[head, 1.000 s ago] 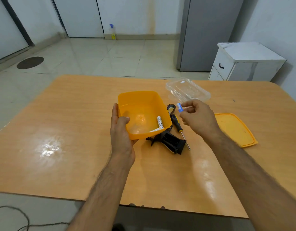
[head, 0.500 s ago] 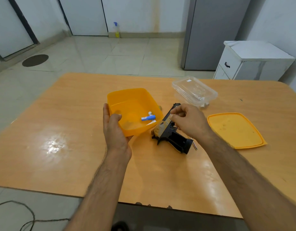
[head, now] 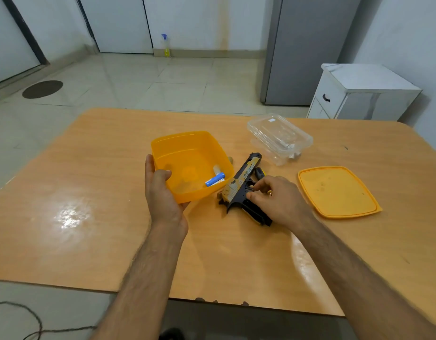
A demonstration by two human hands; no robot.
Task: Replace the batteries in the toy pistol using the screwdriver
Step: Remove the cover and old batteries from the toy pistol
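The black and tan toy pistol (head: 241,187) lies on its side on the wooden table (head: 89,217). My right hand (head: 276,200) curls its fingers over the pistol's trigger area and grip. Just behind that hand peeks the black and yellow screwdriver handle (head: 259,172). My left hand (head: 160,192) grips the near left corner of the orange tub (head: 187,143), thumb inside, tilting it. Inside the tub lie a blue battery (head: 215,179) and a white battery (head: 217,168).
A clear plastic clamshell box (head: 278,136) sits behind the pistol. The orange lid (head: 337,192) lies flat to the right. Beyond the table stand a white cabinet (head: 359,94) and a grey fridge (head: 307,50). A cable (head: 28,315) trails on the floor.
My right hand let a blue battery go into the orange tub, then came down onto the toy pistol and took hold near the trigger. My left hand kept holding the tub.
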